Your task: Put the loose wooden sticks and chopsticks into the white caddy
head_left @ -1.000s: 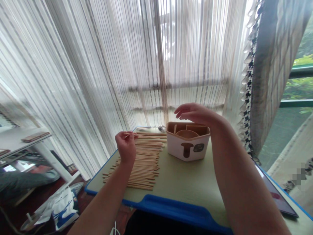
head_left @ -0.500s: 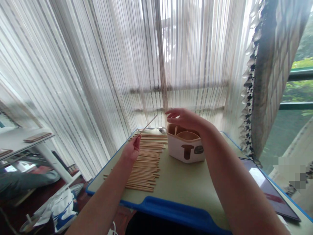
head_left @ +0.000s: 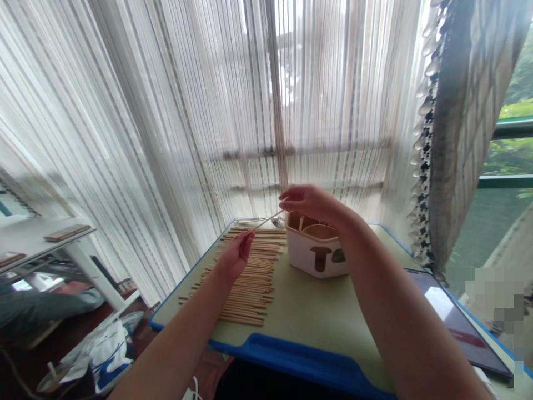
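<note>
A thin wooden chopstick (head_left: 266,220) slants up from my left hand (head_left: 239,253), whose fingers are closed on its lower end. Its upper end meets the fingertips of my right hand (head_left: 310,201), which look pinched together at the tip. Beneath my left hand, many chopsticks (head_left: 250,289) lie side by side across the table. My right hand is above a white and brown utensil holder (head_left: 306,258) with compartments; its forearm covers the holder's right side. A few thin sticks stand inside the holder.
A metal spoon (head_left: 278,221) lies at the table's far edge. On the right rests a dark-screened tablet (head_left: 449,316). The table (head_left: 316,316) has a blue rim. Sheer curtains (head_left: 200,111) hang behind; a white side table (head_left: 33,239) and plastic bag (head_left: 110,355) are left.
My left hand has moved right and slightly forward, tilting the chopstick lower. Its tip now reaches my right hand's fingers, which have drawn together.
</note>
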{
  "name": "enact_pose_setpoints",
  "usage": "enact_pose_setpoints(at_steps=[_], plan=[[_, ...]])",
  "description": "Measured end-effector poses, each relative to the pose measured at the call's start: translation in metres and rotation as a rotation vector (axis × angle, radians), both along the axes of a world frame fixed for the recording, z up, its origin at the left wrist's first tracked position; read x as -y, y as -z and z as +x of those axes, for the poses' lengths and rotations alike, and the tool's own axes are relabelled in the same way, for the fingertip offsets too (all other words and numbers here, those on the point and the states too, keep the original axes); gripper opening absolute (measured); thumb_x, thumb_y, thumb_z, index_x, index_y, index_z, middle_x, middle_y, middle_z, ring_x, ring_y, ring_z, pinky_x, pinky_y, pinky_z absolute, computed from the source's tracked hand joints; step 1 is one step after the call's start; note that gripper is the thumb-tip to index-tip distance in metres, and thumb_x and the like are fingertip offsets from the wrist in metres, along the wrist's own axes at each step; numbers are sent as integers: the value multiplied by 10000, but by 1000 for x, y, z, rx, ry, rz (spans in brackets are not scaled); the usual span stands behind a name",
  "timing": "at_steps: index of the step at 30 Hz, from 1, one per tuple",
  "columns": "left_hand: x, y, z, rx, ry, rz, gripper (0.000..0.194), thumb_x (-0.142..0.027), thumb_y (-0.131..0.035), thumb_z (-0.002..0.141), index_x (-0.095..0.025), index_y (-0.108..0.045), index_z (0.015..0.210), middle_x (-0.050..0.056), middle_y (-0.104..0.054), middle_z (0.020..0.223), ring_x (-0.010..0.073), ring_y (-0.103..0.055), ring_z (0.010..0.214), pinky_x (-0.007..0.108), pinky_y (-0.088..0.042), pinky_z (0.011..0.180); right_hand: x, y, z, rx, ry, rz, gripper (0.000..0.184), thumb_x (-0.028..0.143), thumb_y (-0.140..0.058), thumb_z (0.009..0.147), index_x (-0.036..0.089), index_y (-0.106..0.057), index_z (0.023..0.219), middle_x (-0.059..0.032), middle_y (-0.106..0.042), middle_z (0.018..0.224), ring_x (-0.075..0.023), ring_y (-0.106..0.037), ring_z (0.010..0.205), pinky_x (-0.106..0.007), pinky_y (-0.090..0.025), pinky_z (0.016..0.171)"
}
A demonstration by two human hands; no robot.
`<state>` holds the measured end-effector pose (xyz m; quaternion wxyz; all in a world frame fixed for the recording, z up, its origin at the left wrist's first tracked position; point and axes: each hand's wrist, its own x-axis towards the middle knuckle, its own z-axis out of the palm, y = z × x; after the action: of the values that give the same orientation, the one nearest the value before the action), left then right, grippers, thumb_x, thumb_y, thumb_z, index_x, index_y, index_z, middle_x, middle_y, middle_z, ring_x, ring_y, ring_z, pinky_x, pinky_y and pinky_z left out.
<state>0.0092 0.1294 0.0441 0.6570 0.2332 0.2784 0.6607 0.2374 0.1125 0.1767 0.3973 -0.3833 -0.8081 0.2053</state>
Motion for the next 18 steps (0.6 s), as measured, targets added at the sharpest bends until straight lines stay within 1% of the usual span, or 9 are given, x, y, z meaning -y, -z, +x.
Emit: enact_pose_setpoints(at_steps=[2, 7, 9, 11, 12, 14, 16, 18], plan=[[-1, 0, -1, 14, -7, -2, 196, -69, -420, 874, -99, -601, 805, 40, -684, 767, 83, -667, 736, 88, -542, 590, 3, -2, 3, 22, 2, -4, 206, 272, -655, 705, 178, -673, 888, -38, -688, 790, -126, -611, 686, -247, -477, 622], [0, 0, -1, -24, -29, 33, 125, -78, -466, 853, -108, -585, 826, 39, -686, 776, 86, -666, 743, 112, -547, 628, 3, -2, 3, -9, 2, 21, 135, 232, -629, 701, 169, -673, 812, -23, -672, 728, -111, -589, 646, -234, -457, 601], [2, -1, 0, -56, -19, 36, 83, -115, -493, 848, -115, -574, 828, 41, -685, 786, 92, -667, 740, 131, -551, 636, 3, -3, 1, -36, -12, 22, 128, 225, -611, 706, 161, -661, 806, -22, -660, 701, -107, -581, 627, -232, -451, 586], [2, 0, 1, -117, -5, 30, 98, -196, -498, 858, -122, -547, 815, 57, -681, 798, 115, -670, 739, 171, -558, 624, 2, -4, 1, -87, 1, 61, 125, 227, -577, 725, 151, -645, 798, -25, -648, 689, -106, -573, 609, -235, -445, 573], [2, 1, 1, -174, -25, 29, 126, -237, -494, 861, -126, -531, 813, 65, -676, 793, 125, -671, 719, 188, -559, 598, 2, -6, 1, -122, 36, 100, 130, 229, -558, 734, 148, -637, 799, -27, -643, 691, -106, -569, 604, -239, -443, 571], [0, 5, 2, -351, -136, 36, 148, -280, -495, 853, -133, -505, 833, 65, -663, 765, 129, -661, 630, 202, -541, 511, 1, -9, 5, -201, 151, 208, 146, 239, -532, 744, 147, -625, 808, -30, -636, 706, -112, -563, 609, -254, -439, 578], [-2, 10, 3, -559, -274, 60, 140, -266, -511, 829, -139, -485, 882, 46, -647, 735, 115, -629, 527, 199, -503, 429, 0, -12, 12, -267, 268, 324, 160, 260, -522, 748, 149, -615, 816, -31, -627, 717, -122, -559, 631, -271, -439, 598], [-3, 15, 4, -728, -332, 114, 180, -259, -524, 803, -148, -461, 930, 26, -634, 720, 110, -606, 486, 206, -485, 400, -1, -15, 20, -316, 342, 422, 174, 284, -506, 759, 155, -605, 821, -30, -619, 725, -131, -557, 658, -287, -440, 622]])
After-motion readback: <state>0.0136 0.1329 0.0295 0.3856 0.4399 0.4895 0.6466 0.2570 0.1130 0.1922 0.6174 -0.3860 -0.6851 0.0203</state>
